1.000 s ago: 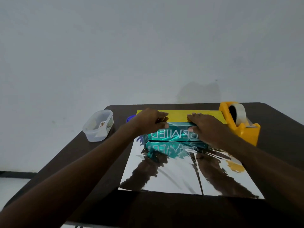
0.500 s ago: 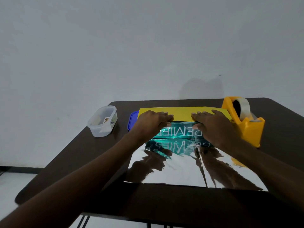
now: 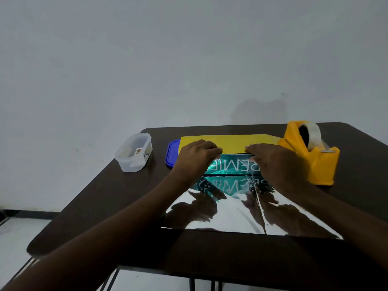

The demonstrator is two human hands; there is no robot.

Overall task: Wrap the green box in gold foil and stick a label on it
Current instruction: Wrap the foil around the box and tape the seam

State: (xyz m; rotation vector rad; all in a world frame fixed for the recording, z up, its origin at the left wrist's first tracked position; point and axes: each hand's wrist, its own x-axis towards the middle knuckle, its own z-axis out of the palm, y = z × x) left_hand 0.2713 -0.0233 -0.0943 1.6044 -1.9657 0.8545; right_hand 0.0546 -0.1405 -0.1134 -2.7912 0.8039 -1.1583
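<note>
I am leaning over the dark worktop (image 3: 117, 198) with both arms stretched forward. The green box (image 3: 233, 168) is lying on its side on the foil sheet (image 3: 231, 215), near the sheet's far end, and its white lettering is mirrored in the shiny surface in front of it. The far edge of the foil is showing its gold side (image 3: 233, 141), folded up and over the top of the box. My left hand (image 3: 196, 158) is pressing down on the box's left end, its fingers (image 3: 214, 150) curled over the gold edge and pinching it against the box. My right hand (image 3: 273, 162) is doing likewise at the right end, fingers bent onto the same gold edge. Just beside my right hand a yellow tape dispenser (image 3: 315, 156) is standing with its roll of clear tape. A blue lid (image 3: 171, 154) is peeking out from under the foil at the left, and a clear plastic tub (image 3: 134, 152) is sitting further left, apart from the foil.
</note>
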